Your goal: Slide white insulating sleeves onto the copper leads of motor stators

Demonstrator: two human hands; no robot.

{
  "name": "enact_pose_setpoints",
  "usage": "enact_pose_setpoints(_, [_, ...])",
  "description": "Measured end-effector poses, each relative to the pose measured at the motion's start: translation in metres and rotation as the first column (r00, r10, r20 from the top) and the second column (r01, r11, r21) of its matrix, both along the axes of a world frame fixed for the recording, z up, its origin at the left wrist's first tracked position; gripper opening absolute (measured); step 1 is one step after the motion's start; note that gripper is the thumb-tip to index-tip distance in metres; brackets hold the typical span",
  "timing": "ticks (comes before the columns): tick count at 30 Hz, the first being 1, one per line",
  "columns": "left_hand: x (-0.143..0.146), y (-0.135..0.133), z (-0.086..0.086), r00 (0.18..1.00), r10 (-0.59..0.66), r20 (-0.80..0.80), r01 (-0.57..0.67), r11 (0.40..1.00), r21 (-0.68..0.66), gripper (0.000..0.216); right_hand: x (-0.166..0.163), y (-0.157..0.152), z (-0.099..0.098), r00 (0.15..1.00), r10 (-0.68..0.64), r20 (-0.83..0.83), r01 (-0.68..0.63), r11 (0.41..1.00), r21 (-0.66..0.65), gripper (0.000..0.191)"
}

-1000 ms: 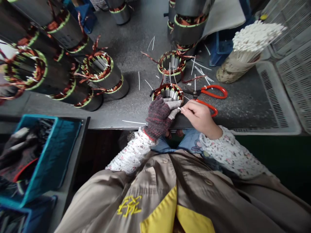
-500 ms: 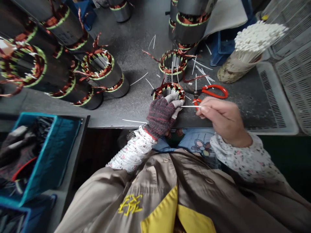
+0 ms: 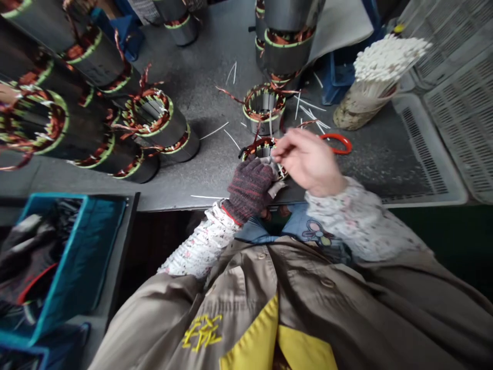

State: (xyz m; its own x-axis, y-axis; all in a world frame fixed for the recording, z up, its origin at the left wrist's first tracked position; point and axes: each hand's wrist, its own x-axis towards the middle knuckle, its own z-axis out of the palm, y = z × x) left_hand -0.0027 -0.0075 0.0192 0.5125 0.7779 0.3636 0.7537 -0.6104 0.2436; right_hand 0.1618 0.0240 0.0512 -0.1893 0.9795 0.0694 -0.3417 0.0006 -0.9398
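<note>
1. Left hand (image 3: 250, 185), in a dark knit glove, grips the small copper-wound steel stator (image 3: 263, 149) at the front edge of the grey desk (image 3: 173, 174).
2. Right hand (image 3: 310, 162), bare, is pinched shut over the stator's winding; what it holds is hidden.
3. Winding-slot work seems in hand; further fingering calls for a steady stator.

Count: at least nine stators (image 3: 150, 115), one red scissors (image 3: 339, 144), one white tube bundle (image 3: 385, 56), two blue bins (image 3: 96, 257).

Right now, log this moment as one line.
left hand: gloved, grips small stator | right hand: bare, fingers pinched over its rim | scissors: behind right hand
</note>
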Motion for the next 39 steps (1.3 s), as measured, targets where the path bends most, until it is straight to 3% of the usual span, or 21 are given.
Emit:
enact_pose_setpoints(2, [-0.005, 0.001, 0.000, 1.000, -0.006, 0.006, 0.006, 1.000, -0.009, 0.031, -0.009, 0.006, -0.006, 0.991, -0.023, 0.129, 0.013, 0.997, 0.082, 0.038])
enact_pose_setpoints(4, [-0.012, 0.001, -0.001, 0.999, -0.020, 0.045, 0.021, 1.000, -0.021, 0.029, 0.006, 0.006, -0.014, 0.908, -0.119, 0.401, 0.012, 0.966, 0.260, 0.037])
enact_pose_setpoints(5, [-0.015, 0.001, 0.000, 0.997, -0.034, 0.069, 0.036, 0.999, -0.025, 0.027, 0.021, 0.005, -0.018, 0.808, -0.193, 0.557, -0.018, 0.936, 0.352, 0.033])
enact_pose_setpoints(7, [-0.018, -0.001, 0.002, 0.995, -0.049, 0.085, 0.052, 0.998, -0.023, 0.028, 0.060, 0.009, -0.025, 0.478, -0.315, 0.820, -0.166, 0.885, 0.436, 0.023])
enact_pose_setpoints(8, [-0.018, -0.001, 0.003, 0.997, -0.037, 0.064, 0.038, 0.999, -0.015, 0.034, 0.079, 0.013, -0.028, 0.281, -0.323, 0.904, -0.254, 0.883, 0.394, 0.022])
enact_pose_setpoints(10, [-0.013, -0.003, 0.008, 0.999, 0.008, -0.035, -0.007, 1.000, 0.002, 0.050, 0.107, 0.026, -0.032, -0.054, -0.278, 0.959, -0.376, 0.895, 0.239, 0.043])
enact_pose_setpoints(12, [-0.007, -0.002, 0.012, 0.985, 0.037, -0.170, -0.036, 0.999, 0.007, 0.055, 0.118, 0.039, -0.035, -0.252, -0.249, 0.935, -0.429, 0.895, 0.123, 0.061])
enact_pose_setpoints(14, [-0.003, -0.001, 0.017, 0.961, 0.033, -0.274, -0.034, 0.999, 0.001, 0.049, 0.116, 0.047, -0.034, -0.346, -0.265, 0.900, -0.455, 0.886, 0.086, 0.066])
enact_pose_setpoints(16, [-0.006, 0.000, 0.020, 0.945, 0.030, -0.325, -0.030, 1.000, 0.003, 0.046, 0.110, 0.048, -0.032, -0.388, -0.272, 0.881, -0.455, 0.888, 0.073, 0.063])
enact_pose_setpoints(18, [-0.014, 0.000, 0.021, 0.940, 0.021, -0.341, -0.017, 1.000, 0.014, 0.046, 0.105, 0.041, -0.029, -0.358, -0.254, 0.898, -0.432, 0.898, 0.082, 0.059])
enact_pose_setpoints(20, [-0.025, -0.001, 0.019, 0.935, -0.011, -0.355, 0.023, 0.999, 0.028, 0.048, 0.101, 0.031, -0.025, -0.221, -0.257, 0.941, -0.419, 0.896, 0.146, 0.054])
enact_pose_setpoints(23, [-0.040, -0.003, 0.016, 0.927, -0.054, -0.370, 0.086, 0.994, 0.070, 0.054, 0.087, 0.017, -0.017, -0.021, -0.315, 0.949, -0.454, 0.849, 0.272, 0.052])
enact_pose_setpoints(25, [-0.044, -0.004, 0.015, 0.924, -0.060, -0.378, 0.098, 0.992, 0.084, 0.056, 0.071, 0.014, -0.009, -0.042, -0.370, 0.928, -0.497, 0.813, 0.302, 0.055])
enact_pose_setpoints(27, [-0.044, -0.004, 0.015, 0.918, -0.063, -0.391, 0.098, 0.993, 0.071, 0.055, 0.056, 0.017, -0.002, -0.124, -0.408, 0.905, -0.540, 0.793, 0.284, 0.058])
enact_pose_setpoints(30, [-0.041, -0.005, 0.017, 0.914, -0.050, -0.402, 0.081, 0.995, 0.061, 0.052, 0.048, 0.023, 0.004, -0.202, -0.374, 0.905, -0.567, 0.798, 0.203, 0.053])
enact_pose_setpoints(33, [-0.040, -0.005, 0.017, 0.916, -0.026, -0.400, 0.059, 0.996, 0.069, 0.053, 0.060, 0.022, 0.004, -0.171, -0.329, 0.929, -0.581, 0.795, 0.175, 0.049])
enact_pose_setpoints(36, [-0.041, -0.005, 0.016, 0.916, -0.028, -0.400, 0.058, 0.996, 0.064, 0.051, 0.076, 0.017, 0.004, -0.133, -0.365, 0.922, -0.635, 0.746, 0.203, 0.051])
enact_pose_setpoints(39, [-0.042, -0.005, 0.014, 0.931, -0.012, -0.365, 0.038, 0.997, 0.064, 0.050, 0.081, 0.012, 0.006, -0.213, -0.387, 0.897, -0.654, 0.739, 0.163, 0.050])
